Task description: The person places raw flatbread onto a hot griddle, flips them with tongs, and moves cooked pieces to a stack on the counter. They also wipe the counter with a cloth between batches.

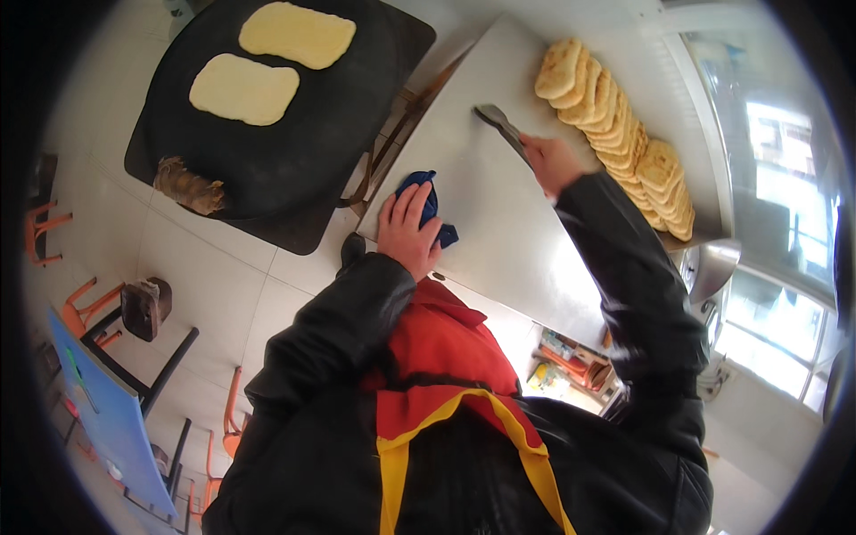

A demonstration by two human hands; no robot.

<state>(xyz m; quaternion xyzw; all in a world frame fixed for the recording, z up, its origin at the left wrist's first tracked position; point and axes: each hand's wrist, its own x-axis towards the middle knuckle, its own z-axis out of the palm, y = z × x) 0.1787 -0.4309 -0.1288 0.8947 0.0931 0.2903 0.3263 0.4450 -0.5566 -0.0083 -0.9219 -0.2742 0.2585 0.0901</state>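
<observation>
My left hand (406,231) rests on a crumpled dark blue cloth (447,235), pressing it against the steel tabletop (468,200) near its left edge. Part of the cloth is hidden under my palm and fingers. Farther over the same surface, my right hand (552,164) grips the handle of a flat-headed tool (496,118), a brush or a scraper; I cannot tell which. Its dark-edged head points up and left, close to the tabletop. Overlapping rows of browned flatbreads (602,114) lie to the right of that hand, along the table's far side.
A round black griddle (321,147) at upper left bears two pale flat dough pieces (244,90). A brown, frayed bundle (189,186) lies on its near rim. Orange-framed chairs (231,435), a blue tabletop (110,401) and a bin (144,309) stand at left.
</observation>
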